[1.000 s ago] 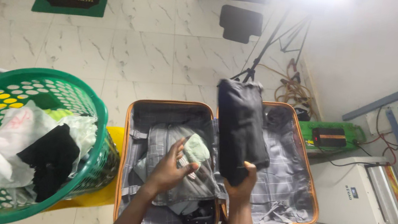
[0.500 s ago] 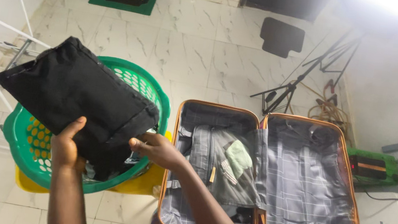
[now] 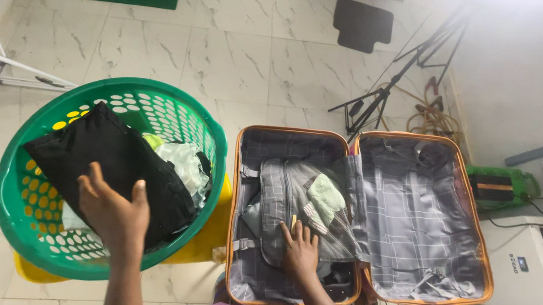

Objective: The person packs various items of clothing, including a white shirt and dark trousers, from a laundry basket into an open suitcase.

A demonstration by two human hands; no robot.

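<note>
— Beside the open suitcase [image 3: 416, 212], what's there?
— Green basket [image 3: 16, 211] on a yellow stool [image 3: 203, 234]. Left hand [image 3: 112, 212], fingers spread wide, lies flat on the black folded garment [image 3: 112, 160] in the basket, beside pale clothes [image 3: 184, 162].
— And the right hand [image 3: 301, 249]?
— Fingers spread, flat on the suitcase's mesh divider [image 3: 293, 196]. A tripod [image 3: 390, 84] and cables [image 3: 431, 117] stand behind.

The left hand [image 3: 111, 212] is at 8 o'clock, fingers spread, palm down. The right hand [image 3: 300, 248] is at 6 o'clock, flat, fingers pointing to 12 o'clock.
</note>
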